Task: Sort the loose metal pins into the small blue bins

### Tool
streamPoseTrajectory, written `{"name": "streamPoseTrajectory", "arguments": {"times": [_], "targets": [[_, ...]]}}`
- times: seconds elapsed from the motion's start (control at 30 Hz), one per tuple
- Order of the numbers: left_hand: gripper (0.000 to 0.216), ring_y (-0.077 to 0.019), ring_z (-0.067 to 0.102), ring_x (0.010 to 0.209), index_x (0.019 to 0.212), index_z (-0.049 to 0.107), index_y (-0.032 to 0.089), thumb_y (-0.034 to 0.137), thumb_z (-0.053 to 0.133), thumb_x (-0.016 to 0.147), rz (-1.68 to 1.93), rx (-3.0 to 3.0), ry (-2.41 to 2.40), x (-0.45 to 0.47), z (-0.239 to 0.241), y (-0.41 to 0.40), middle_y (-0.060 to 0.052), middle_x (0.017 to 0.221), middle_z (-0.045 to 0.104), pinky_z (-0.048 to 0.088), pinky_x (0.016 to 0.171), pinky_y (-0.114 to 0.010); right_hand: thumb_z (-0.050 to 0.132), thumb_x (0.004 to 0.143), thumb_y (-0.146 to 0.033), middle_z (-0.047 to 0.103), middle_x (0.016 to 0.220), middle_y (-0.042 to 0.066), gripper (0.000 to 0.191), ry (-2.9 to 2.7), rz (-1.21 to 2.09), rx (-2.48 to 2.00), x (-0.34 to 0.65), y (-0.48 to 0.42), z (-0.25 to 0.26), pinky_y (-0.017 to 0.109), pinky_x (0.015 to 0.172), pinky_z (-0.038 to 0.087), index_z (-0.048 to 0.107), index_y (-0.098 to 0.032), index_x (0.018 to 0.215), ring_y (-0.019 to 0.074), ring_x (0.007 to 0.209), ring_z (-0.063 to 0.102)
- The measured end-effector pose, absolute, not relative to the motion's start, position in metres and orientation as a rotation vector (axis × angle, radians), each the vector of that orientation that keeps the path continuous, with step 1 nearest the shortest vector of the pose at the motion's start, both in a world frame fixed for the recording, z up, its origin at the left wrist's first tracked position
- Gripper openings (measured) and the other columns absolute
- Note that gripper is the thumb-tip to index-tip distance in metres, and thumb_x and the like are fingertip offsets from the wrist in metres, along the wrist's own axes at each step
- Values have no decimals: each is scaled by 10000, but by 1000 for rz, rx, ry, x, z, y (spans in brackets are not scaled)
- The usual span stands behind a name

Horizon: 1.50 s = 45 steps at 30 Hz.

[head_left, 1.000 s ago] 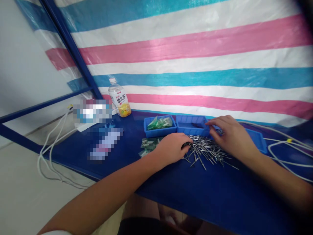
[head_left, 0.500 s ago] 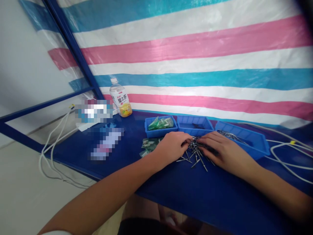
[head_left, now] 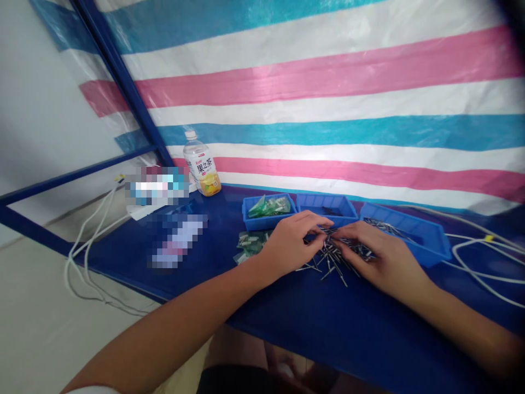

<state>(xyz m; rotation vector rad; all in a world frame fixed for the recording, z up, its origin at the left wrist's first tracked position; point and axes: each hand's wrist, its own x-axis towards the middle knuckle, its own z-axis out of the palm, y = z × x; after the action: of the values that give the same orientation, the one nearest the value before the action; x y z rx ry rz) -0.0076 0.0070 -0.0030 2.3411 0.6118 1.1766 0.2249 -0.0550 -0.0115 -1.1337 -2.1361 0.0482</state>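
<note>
A pile of thin metal pins (head_left: 335,264), which look like blind rivets, is spread on the blue table. Over its left side my left hand (head_left: 296,241) has thumb and forefinger bent toward each other. My right hand (head_left: 375,249) reaches in from the right, its thumb and fingers pinched together over the pile. The two sets of fingertips nearly meet; whatever they grip is too small to make out. Behind my hands stand a blue bin with green plastic bags (head_left: 270,207), a middle bin (head_left: 342,219) with a few dark pieces, and a right bin (head_left: 430,243) holding more pins.
Clear bags of small parts (head_left: 248,246) lie left of my left hand. A drink bottle (head_left: 203,167) stands at the back left, near blurred-out items. White cables (head_left: 484,257) run behind the right bin; others hang at the left edge. A striped sheet (head_left: 311,87) closes off the back.
Both hands have risen slightly and their fingers have drawn closer together above the pile. More pins show under my right hand.
</note>
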Motion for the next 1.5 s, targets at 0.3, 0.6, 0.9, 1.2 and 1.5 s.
{"name": "streamPoseTrajectory", "arguments": {"times": [0.3,0.6,0.9,1.2,1.5], "targets": [[259,-161,810,912,1175,726,195,125,717,926,1211,2209,573,-1,-6,3,-68,1140,797,645,963,-336,655,974,-269,735,956,16,40,-1988,226,-1252,216,-59,-10,301,678,546,663,-257,1011,177,767,693],[387,-213,773,1111,1343,662,201,272,722,967,1082,2200,638,-3,-1,-1,-75,1208,805,618,1016,-359,645,951,-223,703,920,27,268,-1845,352,-1258,219,-59,-11,322,671,573,643,-264,1215,191,760,675],[307,-198,802,970,1262,715,208,183,692,956,995,2134,710,-3,1,1,-47,1094,843,640,934,-348,690,970,-334,763,995,55,104,-1761,454,-1312,224,-57,-15,300,608,566,705,-246,1023,210,816,717],[323,-180,800,929,1234,739,199,146,697,918,1025,2145,736,-3,3,-2,-36,1051,845,650,890,-313,661,984,-292,760,1064,54,85,-1934,257,-1280,219,-58,-9,311,669,562,729,-256,1019,205,860,715],[345,-187,809,932,1291,704,219,227,720,946,967,2153,736,-3,0,-1,-30,1049,849,642,907,-326,661,968,-278,740,965,42,42,-1977,166,-1281,218,-61,-11,312,638,552,654,-258,1003,191,758,686]]}}
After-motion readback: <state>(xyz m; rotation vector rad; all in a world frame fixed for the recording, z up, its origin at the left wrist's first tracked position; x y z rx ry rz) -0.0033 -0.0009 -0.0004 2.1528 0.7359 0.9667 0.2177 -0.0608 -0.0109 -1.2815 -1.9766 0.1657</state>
